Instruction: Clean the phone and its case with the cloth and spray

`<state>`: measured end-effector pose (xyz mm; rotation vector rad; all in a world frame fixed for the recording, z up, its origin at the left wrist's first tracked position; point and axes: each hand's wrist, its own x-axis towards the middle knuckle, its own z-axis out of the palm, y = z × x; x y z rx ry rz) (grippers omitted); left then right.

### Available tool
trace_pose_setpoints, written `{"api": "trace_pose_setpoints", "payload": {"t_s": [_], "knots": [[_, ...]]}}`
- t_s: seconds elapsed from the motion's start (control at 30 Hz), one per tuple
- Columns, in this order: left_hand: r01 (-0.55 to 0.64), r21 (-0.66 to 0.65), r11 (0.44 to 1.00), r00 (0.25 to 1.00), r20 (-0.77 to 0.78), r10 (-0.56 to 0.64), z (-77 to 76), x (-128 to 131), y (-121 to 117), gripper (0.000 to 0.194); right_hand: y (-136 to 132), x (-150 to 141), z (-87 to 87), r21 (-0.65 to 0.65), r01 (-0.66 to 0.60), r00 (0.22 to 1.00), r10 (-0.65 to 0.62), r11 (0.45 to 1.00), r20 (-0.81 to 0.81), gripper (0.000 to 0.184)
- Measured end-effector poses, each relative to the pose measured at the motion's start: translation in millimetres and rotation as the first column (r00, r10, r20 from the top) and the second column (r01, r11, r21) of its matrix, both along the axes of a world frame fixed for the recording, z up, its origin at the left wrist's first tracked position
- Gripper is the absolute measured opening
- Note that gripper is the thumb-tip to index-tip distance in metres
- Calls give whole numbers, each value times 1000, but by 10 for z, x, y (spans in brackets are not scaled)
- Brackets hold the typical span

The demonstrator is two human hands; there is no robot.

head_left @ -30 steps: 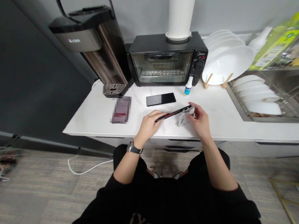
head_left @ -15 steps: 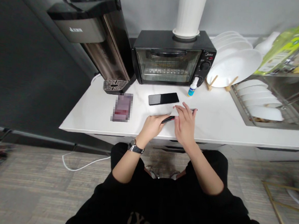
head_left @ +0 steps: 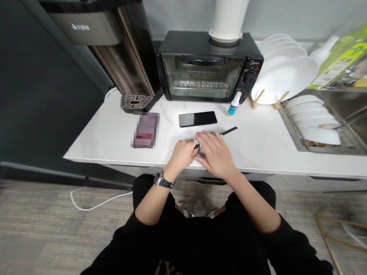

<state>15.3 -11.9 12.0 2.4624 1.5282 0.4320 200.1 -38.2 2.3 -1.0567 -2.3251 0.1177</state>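
Observation:
My left hand (head_left: pixel 184 154), wearing a wristwatch (head_left: pixel 164 180), is closed around the near end of a slim black object (head_left: pixel 229 131). That object is seen nearly edge-on, so its kind is unclear, and its far end sticks out to the right. Over its middle lies my right hand (head_left: pixel 215 155), fingers pressed together against a thin whitish cloth (head_left: pixel 198 139) that is mostly hidden beneath them. Just beyond my hands a black smartphone (head_left: pixel 198 119) lies flat on the white counter (head_left: pixel 258 154). A small spray bottle (head_left: pixel 234 104) with a blue label stands behind it.
A pixelated purplish item (head_left: pixel 146 130) lies at the left, before a tall black dispenser (head_left: pixel 136 53). A toaster oven (head_left: pixel 204 77) stands at the back, near racked white plates (head_left: pixel 285 80). A sink (head_left: pixel 357 113) with a dish rack is at the right.
My right hand has slid left along the black object toward my left hand, uncovering its far end. The whole view has shifted slightly.

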Motion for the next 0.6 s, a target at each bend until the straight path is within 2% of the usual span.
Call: {"api": "trace_pose_setpoints", "payload": {"t_s": [0.17,0.27,0.33,0.43,0.53,0.6], "knots": [[73,24,997,973,219,-76,2,-9,-27,38,180,341,-28,0,185,980,-184,983,-79,74],[70,38,997,963,259,-78,-4,-2,-35,43,235,413,-49,-12,284,946,-282,959,-156,73],[56,50,997,961,268,-67,-4,3,-37,42,198,298,-58,-25,346,914,-343,938,-219,74],[63,58,996,961,267,-77,-7,2,-31,42,13,-87,-71,-55,363,882,-362,930,-301,76],[30,11,999,986,162,-31,-30,-2,-6,35,-240,-507,-85,-81,271,906,-282,959,-317,83],[-17,-11,1000,997,80,18,-60,0,25,28,-360,-671,-88,-77,193,937,-207,978,-281,92]]}}
